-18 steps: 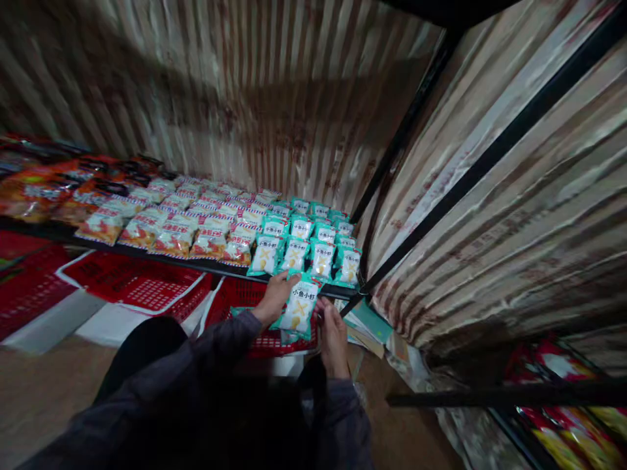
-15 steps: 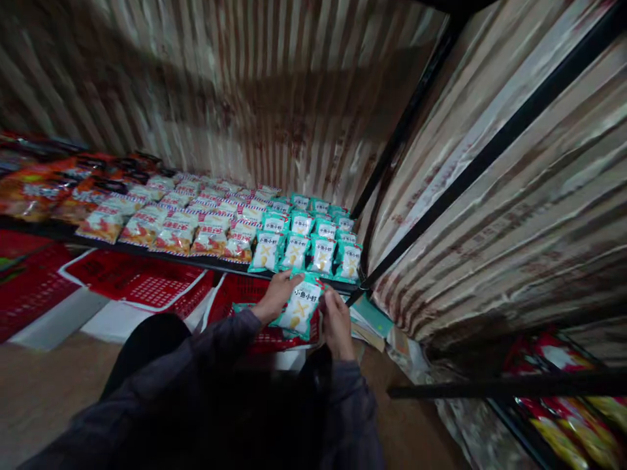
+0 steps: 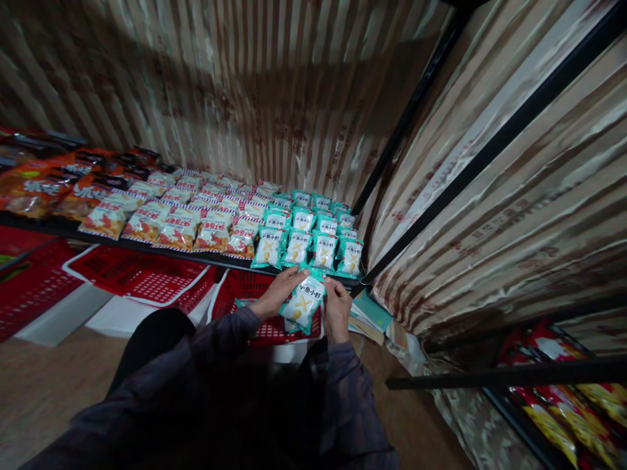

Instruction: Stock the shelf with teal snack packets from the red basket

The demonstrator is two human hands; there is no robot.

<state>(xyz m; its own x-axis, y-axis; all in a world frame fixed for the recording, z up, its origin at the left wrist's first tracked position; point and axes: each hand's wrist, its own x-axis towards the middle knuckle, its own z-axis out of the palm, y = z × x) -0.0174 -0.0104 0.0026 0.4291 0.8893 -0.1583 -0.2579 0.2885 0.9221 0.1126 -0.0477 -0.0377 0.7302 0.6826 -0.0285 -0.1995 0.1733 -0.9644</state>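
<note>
Teal snack bag (image 3: 304,303) is held above the red basket (image 3: 240,287), just in front of the shelf (image 3: 63,228), with its top pinched in the grip of the left hand (image 3: 278,294) and the right hand (image 3: 337,307), and should be squeezed only softly so nothing inside is broken.

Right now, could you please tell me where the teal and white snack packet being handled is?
In the head view, the packet is just below centre, held between the left hand and right hand, in front of the black shelf.
</note>
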